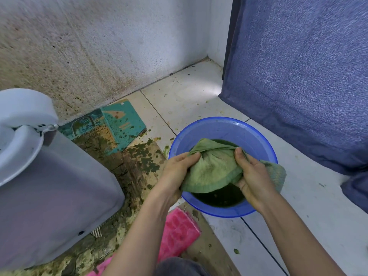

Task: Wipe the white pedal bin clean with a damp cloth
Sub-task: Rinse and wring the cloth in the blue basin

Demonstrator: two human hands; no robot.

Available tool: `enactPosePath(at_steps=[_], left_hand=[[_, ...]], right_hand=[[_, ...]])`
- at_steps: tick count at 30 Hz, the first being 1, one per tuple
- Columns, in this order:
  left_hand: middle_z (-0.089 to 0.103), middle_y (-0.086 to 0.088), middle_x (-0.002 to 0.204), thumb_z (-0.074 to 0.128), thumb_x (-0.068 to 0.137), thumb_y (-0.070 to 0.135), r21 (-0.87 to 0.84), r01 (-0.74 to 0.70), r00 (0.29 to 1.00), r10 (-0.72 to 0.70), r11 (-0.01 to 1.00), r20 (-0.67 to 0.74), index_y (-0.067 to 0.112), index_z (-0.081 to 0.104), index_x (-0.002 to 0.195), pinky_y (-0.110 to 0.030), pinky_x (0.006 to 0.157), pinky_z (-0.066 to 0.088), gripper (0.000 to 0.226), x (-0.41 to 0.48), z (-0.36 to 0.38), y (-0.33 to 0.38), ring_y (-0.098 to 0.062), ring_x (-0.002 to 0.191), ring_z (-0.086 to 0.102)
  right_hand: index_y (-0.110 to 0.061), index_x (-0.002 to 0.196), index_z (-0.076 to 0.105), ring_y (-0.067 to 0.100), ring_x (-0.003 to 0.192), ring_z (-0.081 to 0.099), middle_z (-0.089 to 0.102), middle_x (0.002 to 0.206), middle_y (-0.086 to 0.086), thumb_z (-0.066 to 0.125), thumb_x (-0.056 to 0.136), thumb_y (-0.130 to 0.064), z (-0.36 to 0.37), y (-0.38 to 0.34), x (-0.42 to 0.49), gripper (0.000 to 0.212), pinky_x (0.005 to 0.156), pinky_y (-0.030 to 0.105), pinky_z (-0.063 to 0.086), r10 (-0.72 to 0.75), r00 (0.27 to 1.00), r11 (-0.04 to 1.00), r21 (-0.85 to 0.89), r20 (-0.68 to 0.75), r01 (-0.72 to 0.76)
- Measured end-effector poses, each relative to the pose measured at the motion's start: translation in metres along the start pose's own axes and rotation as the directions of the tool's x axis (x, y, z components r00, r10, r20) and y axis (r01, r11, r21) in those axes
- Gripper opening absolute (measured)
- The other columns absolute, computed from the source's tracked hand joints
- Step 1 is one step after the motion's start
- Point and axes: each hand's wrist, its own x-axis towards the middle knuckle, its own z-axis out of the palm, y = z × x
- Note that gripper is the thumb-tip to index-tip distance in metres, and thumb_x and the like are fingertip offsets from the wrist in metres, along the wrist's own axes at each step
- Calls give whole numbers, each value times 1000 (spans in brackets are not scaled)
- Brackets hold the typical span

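**Ana:** Head view looked down at both hands over a blue basin [223,128]. What did they hold?

**Ben:** A green cloth [214,168]. The left hand [177,172] gripped its left side, fingers closed round the fabric, thumb on top. The right hand [252,176] pinched the top fold and bunched the right side, so both were closed on the cloth. One end of it hung over the basin's right rim.

**Ana:** And in the basin?

**Ben:** Dark green water [219,198], showing under the cloth. The cloth was held above it; whether any part touched the water I cannot tell.

**Ana:** Where was the bin?

**Ben:** At the left edge of the floor [199,90], against the wall [89,46]. The white bin [55,194] was tilted or lying on its side, lid [18,124] open, well apart from the hands. It rested on stained cardboard [137,168] spotted green.

**Ana:** Anything else down there?

**Ben:** A teal printed card [119,122] near the wall beyond the bin, a pink cloth [177,234] just beside the basin's near rim, and a blue curtain [298,76] along the right edge of the floor.
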Motion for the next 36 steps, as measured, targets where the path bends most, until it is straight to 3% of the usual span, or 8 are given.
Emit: enactPosePath(at_steps=[4,8,14,21,27,30,33,36], left_hand=[[76,3,77,83,79,13,477,-204,975,222,855,19,12,73,93,-19,58,54,17,-3,-15,18,-8,67,71],[71,6,70,80,82,14,727,-239,942,336,644,12,19,73,80,-13,51,45,9,2,-21,37,2,55,61],[61,3,53,79,83,24,414,80,985,-9,907,-171,16,71,72,-17,36,33,16,3,-19,49,-10,39,48],[72,-1,68,77,75,25,392,194,972,-231,899,48,14,80,86,-19,44,52,16,2,-51,34,-8,51,64],[76,5,103,78,80,2,464,-47,978,-53,885,199,27,79,95,-23,77,57,29,-9,-49,30,-16,101,68],[66,11,131,85,71,25,419,-239,943,107,876,314,35,68,121,-26,100,49,54,-23,-30,46,-10,127,56],[73,3,119,89,65,40,439,-366,926,275,820,258,24,70,116,-34,97,52,58,-35,1,58,-15,116,66],[72,-28,102,84,79,19,462,-402,916,341,791,213,-3,70,101,-55,92,55,34,-47,25,63,-45,100,68]], right_hand=[[-9,93,75,32,98,70,74,96,17,67,86,-40,-17,-14,2,33,92,50,55,-199,978,939,-300,-67,171],[-6,86,73,25,79,71,72,86,22,71,84,-44,-18,-22,4,38,72,45,59,-276,960,862,-454,-46,226],[-6,95,72,21,89,74,75,102,12,76,68,-20,-11,-31,-2,30,62,28,59,73,983,995,-79,168,-60],[-4,96,70,13,70,69,75,88,9,79,66,-19,-4,-58,-2,35,47,17,46,-72,965,987,-123,254,106],[2,81,64,7,51,54,64,62,0,83,56,-35,35,-85,-5,48,40,15,33,-249,928,910,-262,276,322],[1,71,68,6,46,51,58,54,0,87,56,-36,52,-91,-8,44,44,15,39,-290,898,842,-359,330,404],[4,73,68,17,58,51,55,64,13,90,55,-42,60,-92,-13,54,55,27,40,-258,889,759,-490,379,429],[-14,66,69,12,55,57,61,60,1,90,52,-51,62,-93,-17,45,50,23,45,-260,899,760,-499,353,416]])
